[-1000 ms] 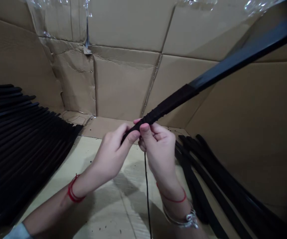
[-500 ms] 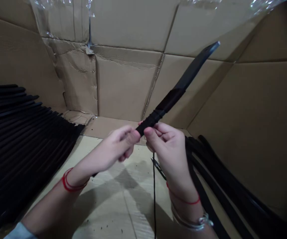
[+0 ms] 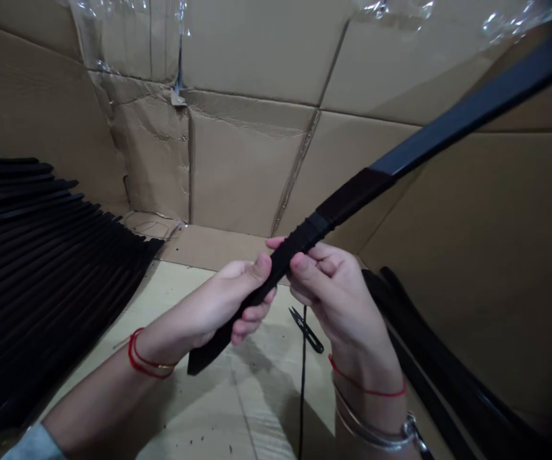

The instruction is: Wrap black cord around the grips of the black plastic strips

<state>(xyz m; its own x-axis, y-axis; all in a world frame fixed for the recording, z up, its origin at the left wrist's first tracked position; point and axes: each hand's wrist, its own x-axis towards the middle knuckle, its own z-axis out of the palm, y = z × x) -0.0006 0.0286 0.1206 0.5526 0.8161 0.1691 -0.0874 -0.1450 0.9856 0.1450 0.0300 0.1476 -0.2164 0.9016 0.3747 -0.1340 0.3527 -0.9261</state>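
A long black flat strip (image 3: 424, 150) runs from lower centre up to the top right corner, with a band of black thread wound around its middle part. My left hand (image 3: 228, 303) is wrapped around the strip's lower portion, thumb on top. My right hand (image 3: 338, 291) pinches the strip just above, at the wound section. A thin black thread (image 3: 302, 383) hangs down from under my right hand. Both wrists carry red strings, and the right wrist also has a silver bangle.
A stack of black strips (image 3: 41, 255) lies on the left. More black strips (image 3: 448, 370) lie along the right. Small black thread snips (image 3: 307, 329) rest on the cardboard-covered surface (image 3: 237, 396). Cardboard walls (image 3: 247, 147) enclose the area.
The strip has swung so its far end now runs out of the top right corner. My left hand changed from a fingertip pinch to a full grip lower down.
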